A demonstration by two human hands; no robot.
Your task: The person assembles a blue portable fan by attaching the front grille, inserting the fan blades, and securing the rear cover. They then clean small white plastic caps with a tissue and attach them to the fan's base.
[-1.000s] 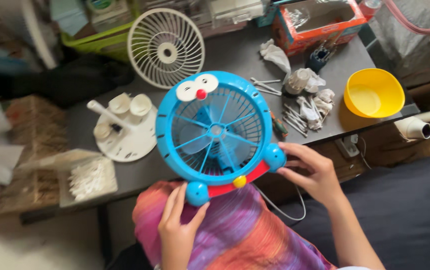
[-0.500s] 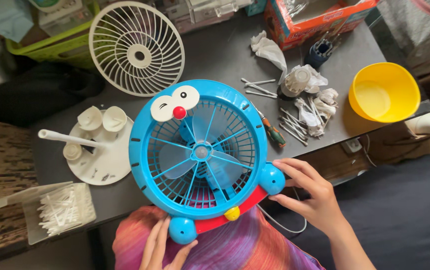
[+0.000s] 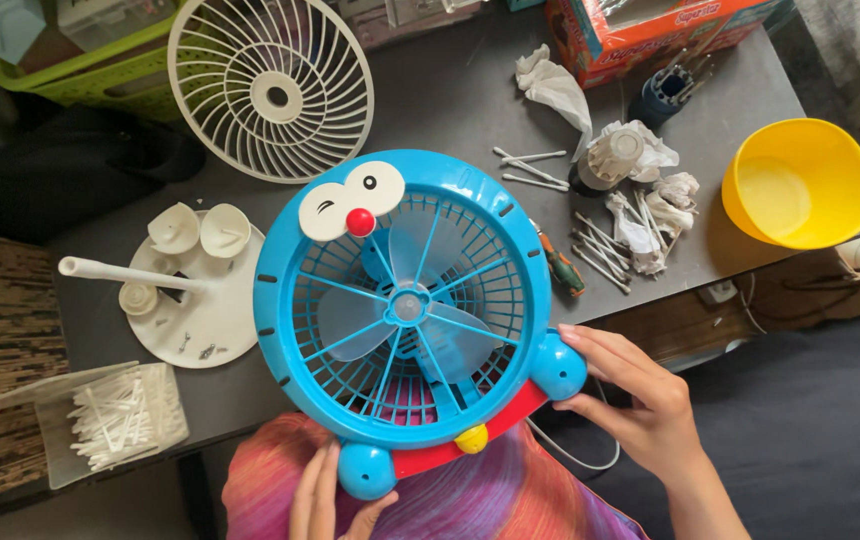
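Table [image 3: 450,110]: dark grey, cluttered top, running across the upper view; dark cushion or seat at lower right.
Blue fan [image 3: 405,310]: round cartoon-faced casing with pale blades, propped at the table's near edge over a multicoloured cloth [image 3: 470,495] on the lap.
White grille [image 3: 272,88]: lying flat behind the fan, beside a green basket [image 3: 90,70].
White base [image 3: 190,290]: round, with a thin post, left of the fan.
Yellow bowl [image 3: 800,185]: at the table's right end.
Swab box [image 3: 110,420]: clear, at the left near corner.
Small litter: crumpled tissues [image 3: 555,90], loose swabs [image 3: 530,170], a screwdriver [image 3: 560,265].
Right hand [image 3: 635,400]: fingers curled against the fan's right blue foot, steadying it.
Left hand [image 3: 325,495]: open, fingers flat beside the left blue foot, touching it.
Change from half a second ago: fan a little more upright and rightward; grip unchanged.
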